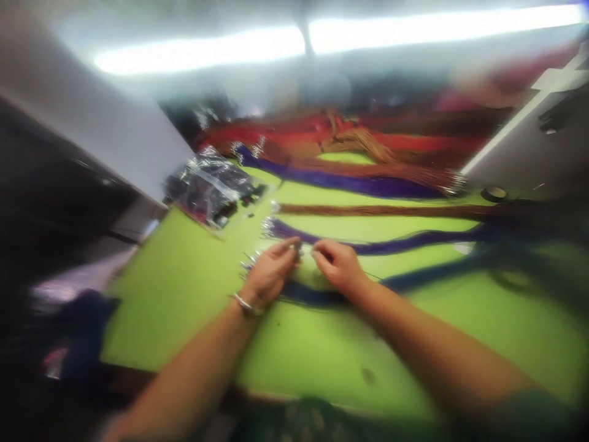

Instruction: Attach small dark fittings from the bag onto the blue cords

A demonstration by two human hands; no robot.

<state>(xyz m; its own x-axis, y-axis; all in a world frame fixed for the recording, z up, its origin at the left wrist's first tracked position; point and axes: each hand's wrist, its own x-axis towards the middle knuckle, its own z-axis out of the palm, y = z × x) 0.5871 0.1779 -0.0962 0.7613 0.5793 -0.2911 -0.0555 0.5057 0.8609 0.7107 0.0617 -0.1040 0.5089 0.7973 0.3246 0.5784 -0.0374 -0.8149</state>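
Observation:
My left hand, with a bangle at the wrist, is closed in a pinch on a small dark piece too blurred to name. Just to the right, my right hand has its fingers pressed together; whatever they hold, if anything, is hidden. Both hands are over the lower blue wire bundle, which runs beneath them to the right. Silvery wire ends stick out left of my left hand. Behind my hands lie a purple wire bundle and a thin brown wire bundle.
A clear plastic bag of black parts lies on the green table at back left, with small black pieces spilled beside it. Thick purple, brown and red wire bundles lie across the back. A roll of black tape sits at right.

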